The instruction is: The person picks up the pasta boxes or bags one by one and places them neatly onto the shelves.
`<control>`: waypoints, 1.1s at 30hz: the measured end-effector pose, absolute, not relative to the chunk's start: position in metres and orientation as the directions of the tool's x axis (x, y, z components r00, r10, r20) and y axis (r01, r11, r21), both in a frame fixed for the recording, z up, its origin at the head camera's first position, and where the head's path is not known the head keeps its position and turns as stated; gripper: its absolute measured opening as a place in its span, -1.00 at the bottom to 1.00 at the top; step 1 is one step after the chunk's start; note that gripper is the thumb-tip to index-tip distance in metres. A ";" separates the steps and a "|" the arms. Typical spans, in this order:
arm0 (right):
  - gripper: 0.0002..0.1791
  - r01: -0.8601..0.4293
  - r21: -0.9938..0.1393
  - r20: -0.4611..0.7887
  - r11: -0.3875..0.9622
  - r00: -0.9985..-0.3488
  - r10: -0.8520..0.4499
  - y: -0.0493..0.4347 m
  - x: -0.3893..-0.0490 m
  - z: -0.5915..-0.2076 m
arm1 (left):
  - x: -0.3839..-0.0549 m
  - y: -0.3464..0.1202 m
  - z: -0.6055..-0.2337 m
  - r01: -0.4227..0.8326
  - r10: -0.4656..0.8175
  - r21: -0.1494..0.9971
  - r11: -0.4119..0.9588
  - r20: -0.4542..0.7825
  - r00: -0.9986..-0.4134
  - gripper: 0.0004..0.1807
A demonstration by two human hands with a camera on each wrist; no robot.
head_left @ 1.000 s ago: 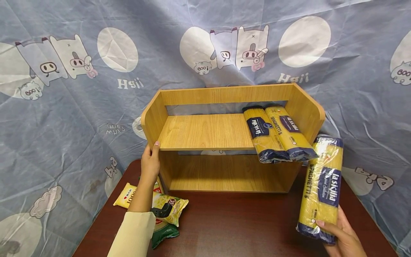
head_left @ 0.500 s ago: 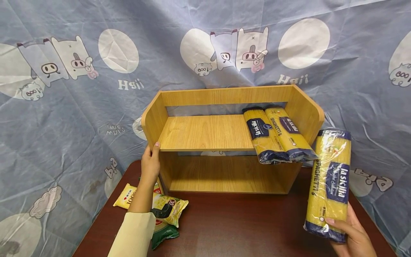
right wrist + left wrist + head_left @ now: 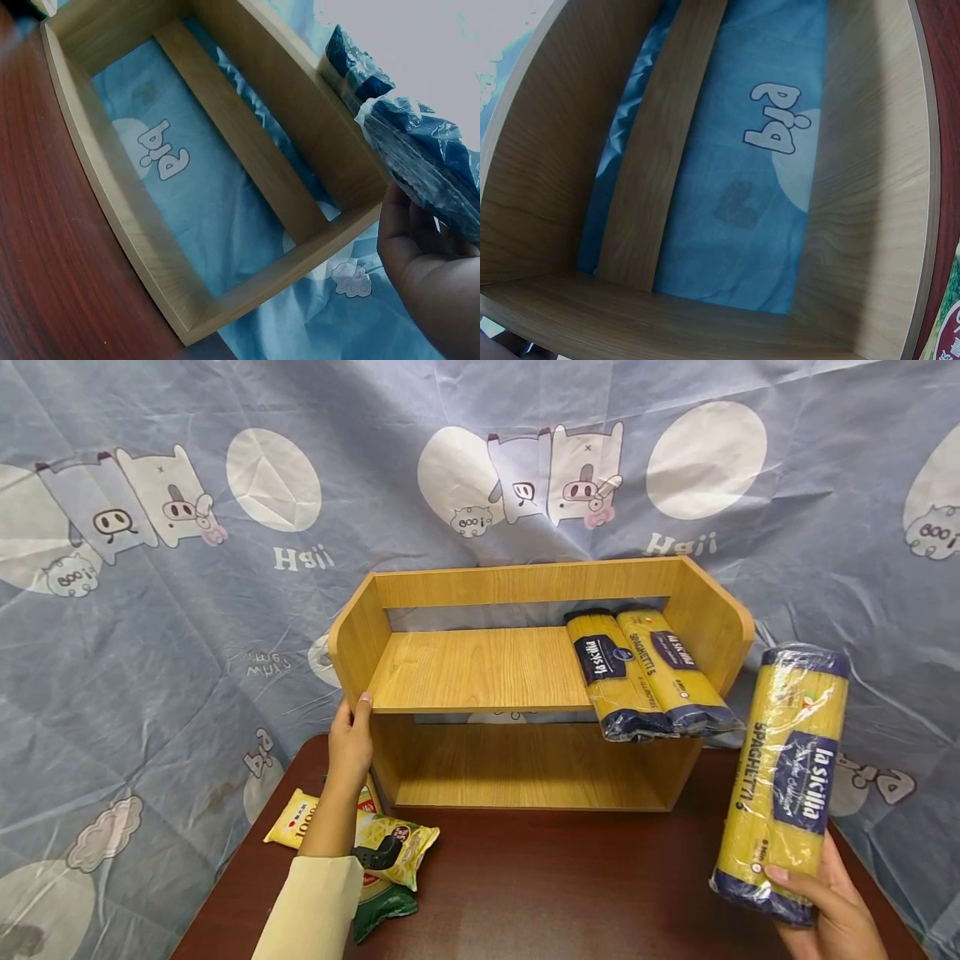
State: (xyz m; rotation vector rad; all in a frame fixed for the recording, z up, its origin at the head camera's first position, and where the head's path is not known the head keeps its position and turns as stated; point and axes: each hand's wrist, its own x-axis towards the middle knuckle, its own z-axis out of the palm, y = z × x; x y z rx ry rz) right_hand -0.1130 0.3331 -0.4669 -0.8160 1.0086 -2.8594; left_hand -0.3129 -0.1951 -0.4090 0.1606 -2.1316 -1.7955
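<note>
Spag. pack [image 3: 786, 777] shifted R + up vs 1 s ago; my R hand [image 3: 836, 897], nearer, pinches lower end; pack rises from hand, long axis near-upright, R of shelf [image 3: 480, 668]; my L hand [image 3: 351, 739] grips shelf's L edge

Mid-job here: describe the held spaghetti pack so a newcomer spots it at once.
Start at the two-tier wooden shelf unit, then look past its right end to the right hand. It grips the lower end of a long yellow spaghetti pack with dark blue ends. Unlike the two similar packs lying on the upper tier, this one is in a hand.
</note>
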 end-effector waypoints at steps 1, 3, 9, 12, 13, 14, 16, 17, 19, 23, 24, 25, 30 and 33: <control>-0.07 -0.166 -0.594 0.466 -0.787 -0.869 -0.168 0.333 -0.113 -0.466 | -0.313 -0.195 -0.409 0.136 -0.307 0.973 0.187 0.190 -0.933 -0.31; -0.06 -0.162 -0.610 0.452 -0.775 -0.875 -0.173 0.332 -0.112 -0.465 | -0.313 -0.195 -0.409 0.138 -0.307 0.974 0.180 0.189 -0.933 -0.33; -0.07 -0.186 -0.669 0.448 -0.720 -0.874 -0.191 0.330 -0.110 -0.466 | -0.310 -0.194 -0.406 0.139 -0.293 0.976 0.170 0.184 -0.938 -0.34; -0.09 -0.196 -0.707 0.432 -0.680 -0.881 -0.195 0.329 -0.109 -0.467 | -0.310 -0.194 -0.406 0.132 -0.296 0.976 0.173 0.179 -0.938 -0.35; -0.10 -0.197 -0.719 0.422 -0.666 -0.886 -0.194 0.329 -0.109 -0.467 | -0.310 -0.194 -0.406 0.131 -0.297 0.976 0.173 0.179 -0.938 -0.35; -0.10 -0.194 -0.731 0.408 -0.654 -0.893 -0.191 0.328 -0.108 -0.467 | -0.310 -0.194 -0.406 0.130 -0.300 0.976 0.176 0.178 -0.937 -0.35; -0.11 -0.190 -0.758 0.378 -0.624 -0.908 -0.182 0.328 -0.107 -0.467 | -0.311 -0.194 -0.407 0.131 -0.303 0.975 0.179 0.182 -0.935 -0.35; -0.11 -0.187 -0.763 0.368 -0.619 -0.913 -0.178 0.327 -0.107 -0.466 | -0.312 -0.194 -0.407 0.132 -0.304 0.975 0.180 0.183 -0.935 -0.34; -0.11 -0.180 -0.766 0.359 -0.617 -0.916 -0.178 0.326 -0.106 -0.466 | -0.312 -0.194 -0.408 0.135 -0.304 0.974 0.180 0.185 -0.935 -0.33; -0.10 -0.169 -0.751 0.367 -0.639 -0.911 -0.189 0.325 -0.105 -0.465 | -0.312 -0.194 -0.409 0.131 -0.304 0.975 0.180 0.181 -0.935 -0.31; -0.10 -0.169 -0.751 0.367 -0.638 -0.910 -0.192 0.324 -0.105 -0.465 | -0.312 -0.194 -0.409 0.129 -0.304 0.975 0.181 0.181 -0.935 -0.31; -0.10 -0.170 -0.755 0.368 -0.633 -0.909 -0.195 0.323 -0.105 -0.465 | -0.312 -0.194 -0.409 0.129 -0.304 0.975 0.183 0.181 -0.935 -0.31; -0.09 -0.182 -0.771 0.384 -0.611 -0.898 -0.216 0.317 -0.106 -0.464 | -0.312 -0.194 -0.408 0.134 -0.302 0.974 0.184 0.186 -0.935 -0.33; -0.09 -0.183 -0.793 0.376 -0.581 -0.897 -0.232 0.313 -0.107 -0.462 | -0.312 -0.195 -0.408 0.132 -0.299 0.974 0.183 0.183 -0.937 -0.33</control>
